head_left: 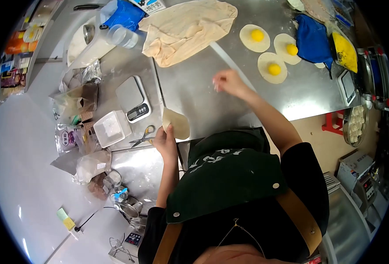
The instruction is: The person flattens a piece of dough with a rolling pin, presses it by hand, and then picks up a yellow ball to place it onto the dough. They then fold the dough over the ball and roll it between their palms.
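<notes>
Pinched in my left hand (166,140), near the table's front edge, is a thin round dough wrapper (176,123). My right hand (229,83) hovers over the metal table (199,94) with its fingers curled together; whether anything small is between them cannot be made out. Flat dough rounds lie at the upper right, each bearing a yellow ball: one (257,35) at the back, one (292,49) to its right, one (274,69) in front. A large cream cloth (185,31) lies crumpled at the back.
Left of my left hand are scissors (144,137), a scale (134,99), a white container (112,128) and several bags. At the right are a blue cloth (312,38), a yellow mass (345,52) and another scale (347,87).
</notes>
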### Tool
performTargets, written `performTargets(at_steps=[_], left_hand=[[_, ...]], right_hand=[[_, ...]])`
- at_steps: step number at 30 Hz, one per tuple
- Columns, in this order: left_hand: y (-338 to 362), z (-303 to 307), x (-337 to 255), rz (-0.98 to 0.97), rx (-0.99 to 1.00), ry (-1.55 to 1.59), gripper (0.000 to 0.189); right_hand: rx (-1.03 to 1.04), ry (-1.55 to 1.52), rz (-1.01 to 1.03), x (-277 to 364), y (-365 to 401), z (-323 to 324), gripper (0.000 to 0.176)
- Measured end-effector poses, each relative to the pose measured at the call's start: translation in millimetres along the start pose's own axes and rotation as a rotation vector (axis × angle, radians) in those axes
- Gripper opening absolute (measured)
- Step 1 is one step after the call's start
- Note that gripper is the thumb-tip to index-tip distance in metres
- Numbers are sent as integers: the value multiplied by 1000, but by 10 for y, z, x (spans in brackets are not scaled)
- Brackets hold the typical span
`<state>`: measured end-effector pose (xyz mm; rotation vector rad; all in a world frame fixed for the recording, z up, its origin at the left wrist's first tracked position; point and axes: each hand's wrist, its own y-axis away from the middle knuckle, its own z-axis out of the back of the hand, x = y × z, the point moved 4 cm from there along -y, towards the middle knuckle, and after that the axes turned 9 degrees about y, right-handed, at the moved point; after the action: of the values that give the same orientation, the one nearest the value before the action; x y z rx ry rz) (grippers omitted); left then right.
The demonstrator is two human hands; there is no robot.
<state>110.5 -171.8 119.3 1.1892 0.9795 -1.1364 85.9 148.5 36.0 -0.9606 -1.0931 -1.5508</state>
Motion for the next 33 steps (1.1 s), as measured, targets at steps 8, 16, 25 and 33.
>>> performTargets(at_steps=[8, 16, 25, 33], left_hand=[[-127, 559, 193, -78, 51, -1, 20], [-166, 677, 266, -87, 43, 91, 18], [-10, 588, 143, -134, -4, 44, 17], [70, 548, 154, -103, -60, 6, 19]], right_hand=[[-322, 648, 221, 321, 199, 52, 15], [308, 842, 248, 456, 484, -841, 20], [-35, 767, 318, 207, 122, -662, 38], [-227, 1147, 159, -74, 533, -564, 64]])
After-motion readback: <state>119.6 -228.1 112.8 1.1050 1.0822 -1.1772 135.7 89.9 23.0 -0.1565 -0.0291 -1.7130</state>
